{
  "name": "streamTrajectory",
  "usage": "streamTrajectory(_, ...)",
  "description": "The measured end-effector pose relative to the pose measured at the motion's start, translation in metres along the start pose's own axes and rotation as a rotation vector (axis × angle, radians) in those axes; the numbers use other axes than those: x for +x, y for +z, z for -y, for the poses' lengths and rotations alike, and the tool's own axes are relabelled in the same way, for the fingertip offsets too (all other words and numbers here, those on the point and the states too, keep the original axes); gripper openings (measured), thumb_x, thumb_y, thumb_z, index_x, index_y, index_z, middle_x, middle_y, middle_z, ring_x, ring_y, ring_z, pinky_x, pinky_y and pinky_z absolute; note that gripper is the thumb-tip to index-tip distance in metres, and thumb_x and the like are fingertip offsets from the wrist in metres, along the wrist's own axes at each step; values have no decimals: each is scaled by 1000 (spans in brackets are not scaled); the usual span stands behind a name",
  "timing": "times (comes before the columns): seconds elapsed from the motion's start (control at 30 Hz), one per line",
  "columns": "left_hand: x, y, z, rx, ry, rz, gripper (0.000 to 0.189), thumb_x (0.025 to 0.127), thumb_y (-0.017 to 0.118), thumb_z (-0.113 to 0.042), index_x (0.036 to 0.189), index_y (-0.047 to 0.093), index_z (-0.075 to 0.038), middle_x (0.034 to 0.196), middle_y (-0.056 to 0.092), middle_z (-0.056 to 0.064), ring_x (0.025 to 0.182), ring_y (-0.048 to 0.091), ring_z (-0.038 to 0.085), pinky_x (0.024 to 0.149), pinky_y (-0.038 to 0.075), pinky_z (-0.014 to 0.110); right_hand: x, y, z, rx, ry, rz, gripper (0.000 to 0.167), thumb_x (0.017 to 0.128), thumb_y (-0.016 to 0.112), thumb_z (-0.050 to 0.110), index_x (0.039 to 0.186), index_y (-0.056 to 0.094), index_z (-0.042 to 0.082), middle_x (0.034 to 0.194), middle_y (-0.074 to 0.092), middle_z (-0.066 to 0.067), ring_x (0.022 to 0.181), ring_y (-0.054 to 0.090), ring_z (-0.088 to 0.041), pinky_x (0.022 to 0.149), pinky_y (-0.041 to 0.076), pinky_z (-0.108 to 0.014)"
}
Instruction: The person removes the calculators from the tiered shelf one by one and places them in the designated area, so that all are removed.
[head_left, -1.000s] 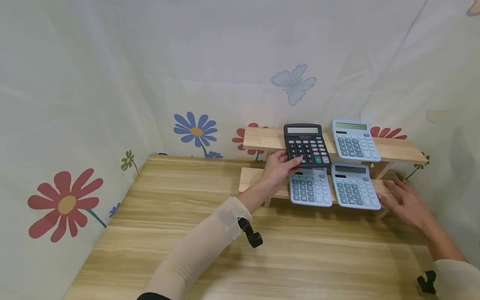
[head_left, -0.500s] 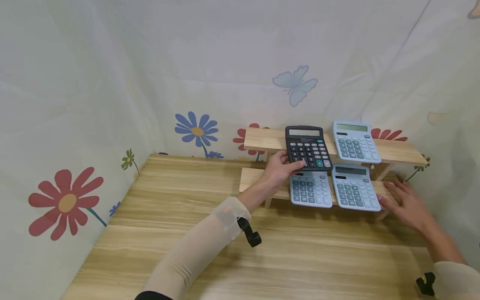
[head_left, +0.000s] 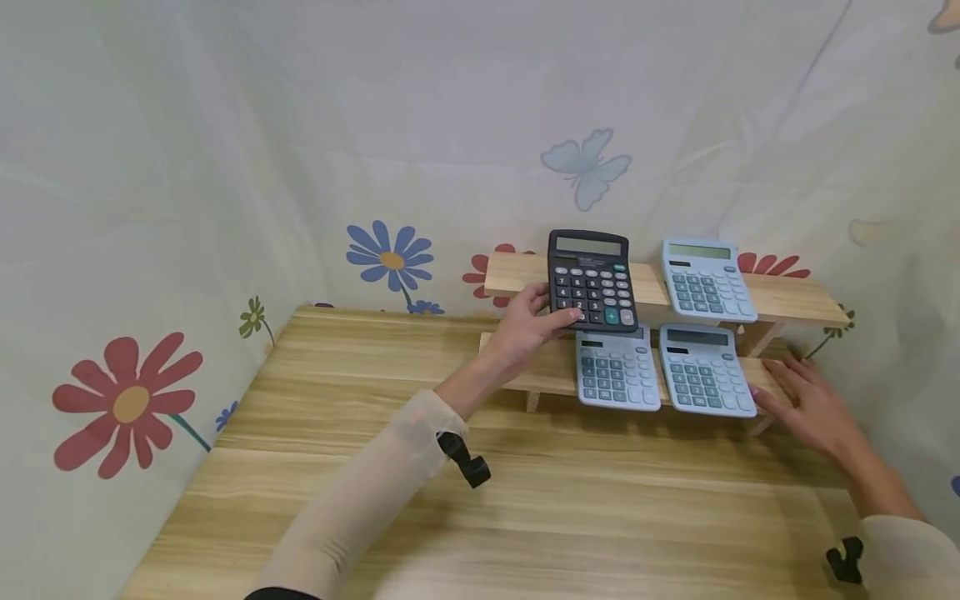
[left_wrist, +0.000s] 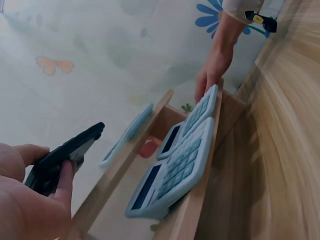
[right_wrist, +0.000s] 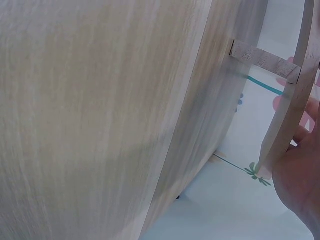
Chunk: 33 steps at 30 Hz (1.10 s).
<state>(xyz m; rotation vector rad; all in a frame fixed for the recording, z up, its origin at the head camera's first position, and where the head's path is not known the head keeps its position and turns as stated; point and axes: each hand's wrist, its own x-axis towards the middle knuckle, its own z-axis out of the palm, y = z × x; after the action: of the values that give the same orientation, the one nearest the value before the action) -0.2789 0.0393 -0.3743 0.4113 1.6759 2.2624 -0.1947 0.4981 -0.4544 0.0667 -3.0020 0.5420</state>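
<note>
A black calculator (head_left: 588,279) is in my left hand (head_left: 523,327), held at its lower left with the thumb over the bottom keys. In the left wrist view, fingers support this calculator (left_wrist: 62,155) from beneath, apart from the shelf. My right hand (head_left: 813,407) rests at the right end of the lower wooden shelf (head_left: 551,367), fingers fairly straight and thumb beside the nearest calculator. Two light blue calculators, left (head_left: 617,371) and right (head_left: 707,371), lean on the lower tier. Another light blue calculator (head_left: 708,280) leans on the upper tier (head_left: 795,296).
The two-tier stand is on a wood-grain table (head_left: 600,500), close to a fabric backdrop (head_left: 450,125) printed with flowers and a butterfly. Support legs (right_wrist: 265,60) hold the stand up. Black camera mounts, left (head_left: 463,458) and right (head_left: 845,560), jut from both wrists.
My left hand has carried the black calculator left and slightly up, away from the upper blue one. The right hand stays at the shelf's end.
</note>
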Motion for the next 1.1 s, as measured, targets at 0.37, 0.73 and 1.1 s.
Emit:
streamTrajectory(0.37, -20, -70, -39, 77, 69, -31, 64, 102, 67, 2, 158, 37, -4, 149, 56, 16, 132, 61, 28, 106, 56, 40, 3, 2, 2, -8, -11, -3, 83, 106, 53, 54, 160, 33, -6, 162, 19, -44, 150, 9, -66, 109, 19, -87)
streamTrajectory(0.73, -32, -117, -58, 58, 106, -120, 60, 103, 63, 5, 156, 35, 2, 149, 54, 21, 130, 62, 28, 103, 57, 34, 9, 2, 4, -11, -7, -1, 84, 105, 53, 55, 160, 33, -6, 162, 20, -43, 150, 11, -65, 110, 19, -86)
streamTrajectory(1.1, -47, -162, -63, 114, 79, -159, 63, 104, 62, 3, 160, 33, -1, 152, 52, 21, 125, 64, 24, 101, 58, 34, 11, 2, 7, 3, -3, 20, 85, 106, 51, 55, 161, 30, -7, 163, 17, -43, 151, 9, -64, 112, 17, -86)
